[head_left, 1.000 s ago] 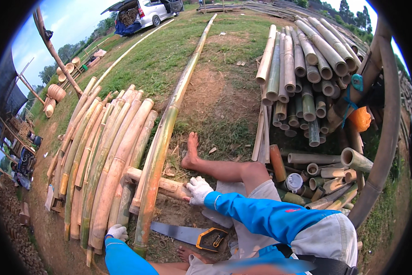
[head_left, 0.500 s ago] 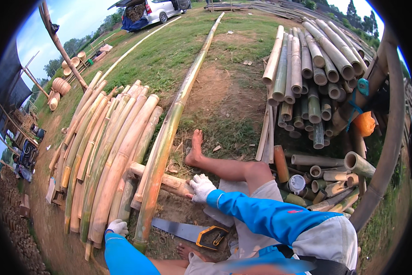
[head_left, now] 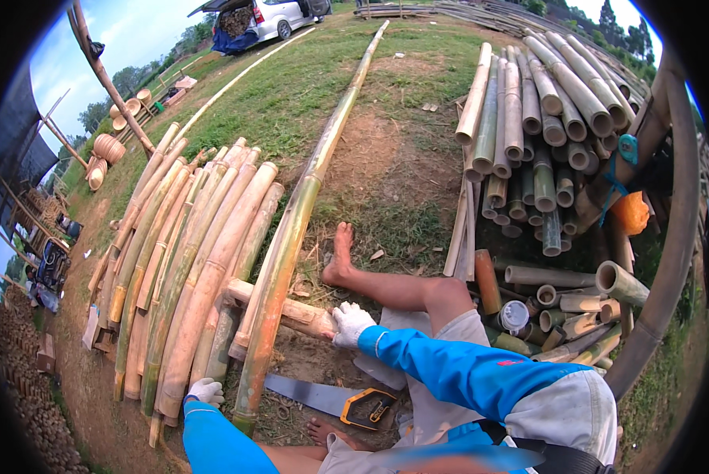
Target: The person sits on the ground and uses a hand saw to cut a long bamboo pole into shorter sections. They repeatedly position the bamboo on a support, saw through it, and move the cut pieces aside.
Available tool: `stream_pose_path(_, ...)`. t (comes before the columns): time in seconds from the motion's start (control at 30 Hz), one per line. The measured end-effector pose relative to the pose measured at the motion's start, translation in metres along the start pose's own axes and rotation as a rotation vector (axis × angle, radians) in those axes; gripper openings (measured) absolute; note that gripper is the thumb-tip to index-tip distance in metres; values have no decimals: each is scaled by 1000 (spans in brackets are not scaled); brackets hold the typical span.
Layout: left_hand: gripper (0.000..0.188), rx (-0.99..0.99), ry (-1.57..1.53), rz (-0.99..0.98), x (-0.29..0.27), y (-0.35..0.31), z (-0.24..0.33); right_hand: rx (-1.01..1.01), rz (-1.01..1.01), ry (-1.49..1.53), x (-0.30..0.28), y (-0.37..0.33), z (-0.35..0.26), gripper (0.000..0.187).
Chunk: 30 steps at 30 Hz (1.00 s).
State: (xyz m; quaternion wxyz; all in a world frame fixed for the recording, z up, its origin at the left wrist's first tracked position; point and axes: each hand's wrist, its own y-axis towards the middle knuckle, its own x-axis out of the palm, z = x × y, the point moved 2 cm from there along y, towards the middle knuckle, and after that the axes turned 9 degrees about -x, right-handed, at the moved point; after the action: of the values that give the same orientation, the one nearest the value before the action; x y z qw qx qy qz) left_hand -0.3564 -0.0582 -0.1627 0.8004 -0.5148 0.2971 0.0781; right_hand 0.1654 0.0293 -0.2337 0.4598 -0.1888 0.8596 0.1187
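Note:
My right hand [head_left: 352, 325], in a white glove, is closed on the near end of a short bamboo piece [head_left: 305, 317]. This piece lies crosswise beneath a long green-and-tan bamboo pole [head_left: 293, 215], which runs from near my legs far across the grass. My left hand [head_left: 206, 392], also gloved, is low at the left, beside the near ends of a row of bamboo poles [head_left: 204, 316]. Its fingers look loosely apart, with nothing visible in them. On the ground between my hands and my foot lies a handsaw [head_left: 335, 398] with a yellow-and-black handle.
A stack of cut bamboo [head_left: 548, 118] rises at the right, above shorter offcuts [head_left: 556, 276] and a white lidded tub [head_left: 514, 316]. A curved bamboo post [head_left: 670, 237] stands at the right edge. Woven baskets [head_left: 108, 148] and a car [head_left: 274, 17] are farther off.
The whole view has shifted slightly to the right. Both hands, the short bamboo piece and the saw stay in nearly the same places.

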Motion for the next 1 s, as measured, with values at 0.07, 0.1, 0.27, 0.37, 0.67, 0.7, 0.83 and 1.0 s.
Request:
stream_pose_path(0.07,56,-4,-3,12,0,-1,0,-17,8,0,1,2,1,78)
stream_pose_path(0.1,56,7,-7,8,0,-2,0,1,-23,-2,2,2,2,78)
stream_pose_path(0.27,55,4,25,3,0,1,0,-17,-4,25,3,3,3,79)
stream_pose_path(0.37,54,4,30,7,-1,4,0,-22,9,27,3,2,3,78)
stream_pose_path(0.67,59,-3,8,27,-1,2,1,-14,12,29,3,1,2,73)
stream_pose_path(0.7,60,-1,3,20,-1,2,1,2,-7,34,3,1,3,73)
stream_pose_path(0.83,63,-5,19,2,0,0,3,-11,15,32,3,2,2,74)
stream_pose_path(1.0,62,-5,33,4,0,-1,4,6,-9,36,4,2,3,75)
